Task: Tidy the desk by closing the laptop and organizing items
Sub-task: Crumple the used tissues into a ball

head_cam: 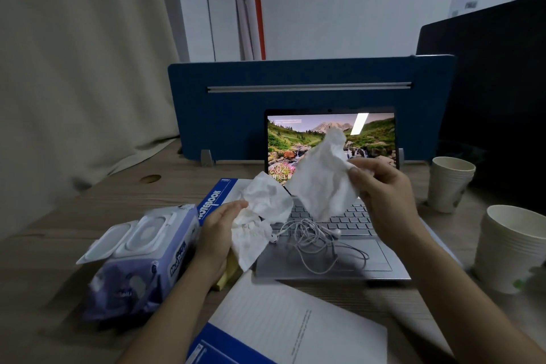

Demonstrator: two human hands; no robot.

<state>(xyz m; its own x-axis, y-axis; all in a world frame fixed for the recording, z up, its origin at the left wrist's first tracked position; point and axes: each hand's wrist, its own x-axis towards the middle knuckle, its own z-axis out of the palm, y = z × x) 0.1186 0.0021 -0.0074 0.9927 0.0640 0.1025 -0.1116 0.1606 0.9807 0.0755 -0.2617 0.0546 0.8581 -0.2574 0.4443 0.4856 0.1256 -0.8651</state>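
While both hands are busy with crumpled tissues, the laptop (331, 245) sits open at the far middle of the desk (74, 216).

The right hand (381, 201) pinches one tissue (322, 177) by its edge above the keyboard; the left hand (218, 233) holds another tissue (260, 216) loosely in curled fingers. Both look light, limp and easily bunched into one fist. White earphones (319, 242) lie tangled on the palm rest, so they probably need lifting off before the stiff lid is taken by its top edge. Nearby are a wipes pack (139, 263), notebooks (289, 325) and paper cups (508, 248).
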